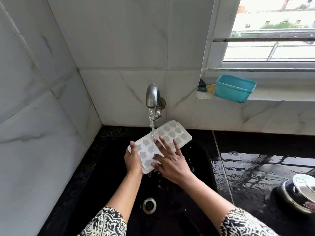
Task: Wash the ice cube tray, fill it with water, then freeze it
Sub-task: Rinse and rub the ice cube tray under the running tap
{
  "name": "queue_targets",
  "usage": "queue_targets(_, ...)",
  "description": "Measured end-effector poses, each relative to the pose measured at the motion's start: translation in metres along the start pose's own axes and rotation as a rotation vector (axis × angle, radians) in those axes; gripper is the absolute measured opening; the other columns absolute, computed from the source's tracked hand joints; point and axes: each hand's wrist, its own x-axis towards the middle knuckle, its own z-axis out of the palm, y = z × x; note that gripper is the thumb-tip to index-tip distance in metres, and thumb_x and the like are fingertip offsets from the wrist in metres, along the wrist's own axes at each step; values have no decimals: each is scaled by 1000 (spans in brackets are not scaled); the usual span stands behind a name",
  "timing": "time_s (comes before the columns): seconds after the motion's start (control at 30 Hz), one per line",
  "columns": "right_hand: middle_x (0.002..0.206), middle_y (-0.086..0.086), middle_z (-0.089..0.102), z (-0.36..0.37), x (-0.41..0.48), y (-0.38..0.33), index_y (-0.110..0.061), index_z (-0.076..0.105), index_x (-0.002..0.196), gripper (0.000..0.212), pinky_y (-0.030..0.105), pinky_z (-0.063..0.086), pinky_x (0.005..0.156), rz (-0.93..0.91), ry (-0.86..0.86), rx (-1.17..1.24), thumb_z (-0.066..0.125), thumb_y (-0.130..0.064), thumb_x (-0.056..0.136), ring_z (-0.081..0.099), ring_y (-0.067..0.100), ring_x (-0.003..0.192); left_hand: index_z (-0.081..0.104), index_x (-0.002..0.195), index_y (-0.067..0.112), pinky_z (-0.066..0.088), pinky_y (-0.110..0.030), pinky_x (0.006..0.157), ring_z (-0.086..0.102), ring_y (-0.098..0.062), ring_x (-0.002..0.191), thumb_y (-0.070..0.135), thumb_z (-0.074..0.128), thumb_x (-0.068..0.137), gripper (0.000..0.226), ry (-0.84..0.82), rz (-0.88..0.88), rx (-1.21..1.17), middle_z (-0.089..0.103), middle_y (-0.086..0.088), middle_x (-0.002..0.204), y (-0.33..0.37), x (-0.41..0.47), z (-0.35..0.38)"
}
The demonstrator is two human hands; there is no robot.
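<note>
Closest to me, the patterned black-and-cream sleeves (105,222) end at bare wet forearms over a matt black sink (187,210), its round steel drain (149,205) open at the bottom. To the right, the glossy black worktop (247,145) is wet enough to mirror the window bars, and a steel-lidded pot (300,193) stands on it. Above the basin the left hand (133,160) grips the near end of the ice cube tray (172,133), thumb hooked over the rim, while the right hand (170,160) lies flat on top with fingers spread, not curled round anything. It looks like a rubbing pass over the cups. The tray is a frosted, translucent white plastic slab with rounded corners, tilted up toward the wall, its moulds shaped like little stars and hearts. The water (151,121) falls in a clear twisting rope onto its far left edge from a dull chrome tap (152,95) set in grey-veined marble tiles. So I'd say this is mid-wash — no soap shows, and filling and freezing are both yet to come. Farther off, a teal plastic tub (235,88) sits on the window ledge beside some small scraps I can't make out.
</note>
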Motion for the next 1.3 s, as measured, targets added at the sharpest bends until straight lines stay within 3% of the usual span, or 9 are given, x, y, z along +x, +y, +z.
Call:
queue_targets(0.2,155,-14,-24,-4,-8,-5,-35,42,141,61,43,-17,115,152,-226,337,21,-64,92,-34,6,138,57,108,6,55,-30,63,68,-21,79,44,45,98,41,-14,51,27,68,-11,95,9,1,-4)
queue_targets(0.3,156,-12,-23,-14,-8,8,-40,47,135,51,44,-18,115,49,-266,251,24,-60,95,-33,9,139,55,104,13,53,-20,53,65,-13,75,43,44,99,33,-54,30,38,66,-1,88,4,-5,-6)
queue_targets(0.43,160,1,13,-8,-19,12,-36,59,124,49,51,3,116,-64,-91,-27,28,-61,96,2,17,148,58,97,17,52,-23,59,68,-16,85,47,46,96,32,-91,28,58,68,-3,93,2,-2,-5)
queue_targets(0.6,159,-12,-10,-17,-21,-10,-28,61,117,72,42,-18,114,244,-197,347,9,-69,88,-31,0,138,59,113,9,54,-27,63,70,-19,83,54,43,95,51,-92,-20,51,70,-8,99,-10,-6,-1)
queue_targets(0.7,158,-15,-5,-25,-19,-9,-28,59,107,65,39,-18,115,360,-180,504,13,-69,86,-29,-6,136,62,112,4,55,-28,60,70,-24,83,59,35,95,64,-102,-115,30,70,-14,100,-17,-7,3)
queue_targets(0.83,156,-16,-14,-18,-5,-13,-32,52,128,60,29,-27,107,296,-170,410,18,-62,88,-34,-5,134,66,105,2,54,-36,73,68,-31,87,58,26,98,69,-145,-232,45,69,-20,102,-19,-13,12)
queue_targets(1.0,152,-11,-27,-2,20,-25,-29,56,125,66,37,-28,108,268,-143,221,9,-57,87,-37,3,135,57,118,-3,49,-40,86,59,-38,112,58,27,97,72,-180,-278,10,57,-26,126,-19,-19,17)
queue_targets(1.13,151,-13,-23,-3,24,-25,-27,54,131,78,40,-23,111,264,-158,288,2,-58,82,-40,2,133,58,116,-4,49,-40,91,61,-28,108,54,28,100,67,-150,-213,13,62,-15,118,-20,-15,13)
queue_targets(1.3,159,-4,4,3,22,-17,-30,71,100,50,48,-4,114,189,-4,108,27,-53,92,-12,8,146,67,103,3,49,-48,97,67,-35,99,59,34,96,65,-184,-157,37,70,-22,103,-27,-16,11)
